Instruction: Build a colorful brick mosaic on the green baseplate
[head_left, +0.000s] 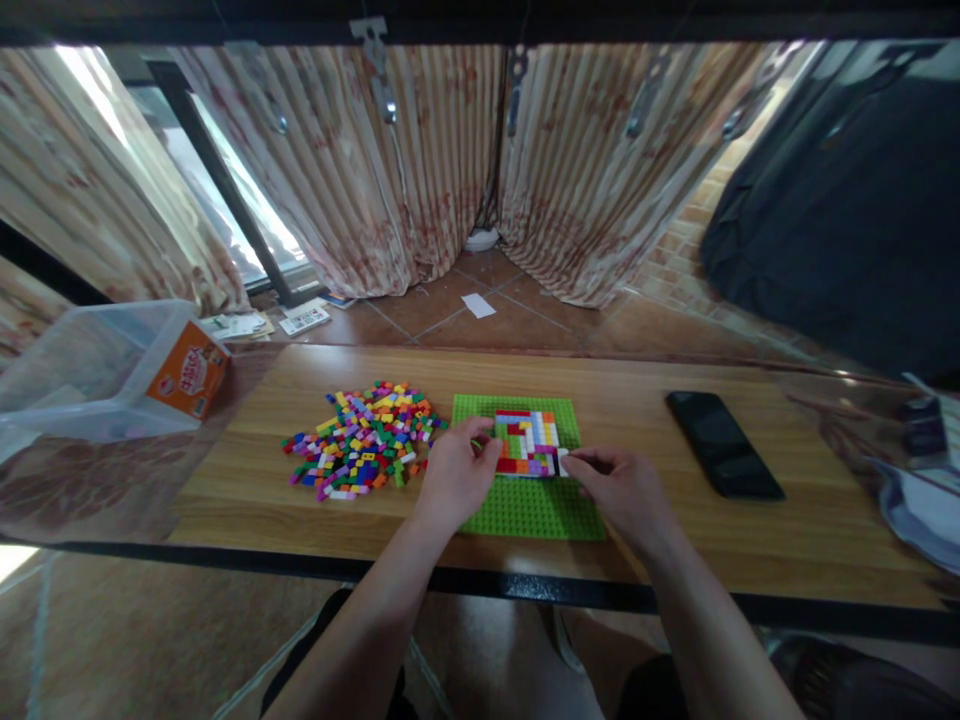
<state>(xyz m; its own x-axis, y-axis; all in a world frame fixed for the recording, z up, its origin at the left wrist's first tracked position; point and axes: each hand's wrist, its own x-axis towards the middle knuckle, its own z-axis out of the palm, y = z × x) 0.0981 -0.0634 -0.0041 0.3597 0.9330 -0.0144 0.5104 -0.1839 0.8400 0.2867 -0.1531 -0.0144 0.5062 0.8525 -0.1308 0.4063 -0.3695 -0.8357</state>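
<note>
A green studded baseplate (pixel 536 515) lies on the wooden table, with a block of colourful toy bricks (pixel 529 440) built on its upper middle. My left hand (pixel 459 470) rests over the plate's left side, thumb and forefinger apart at the left edge of the built bricks. At their lower right corner, my right hand (pixel 622 490) pinches a small white brick (pixel 564 462) between thumb and forefinger. Whether that brick is pressed onto the plate I cannot tell. Left of the plate spreads a pile of loose bricks (pixel 371 435) in many colours.
A black phone (pixel 721 445) lies on the table (pixel 300 525) to the right. Beyond the left end stands a clear plastic bin (pixel 97 370) with an orange label. Papers (pixel 926 500) sit at the far right. Curtains (pixel 420 170) hang behind the table.
</note>
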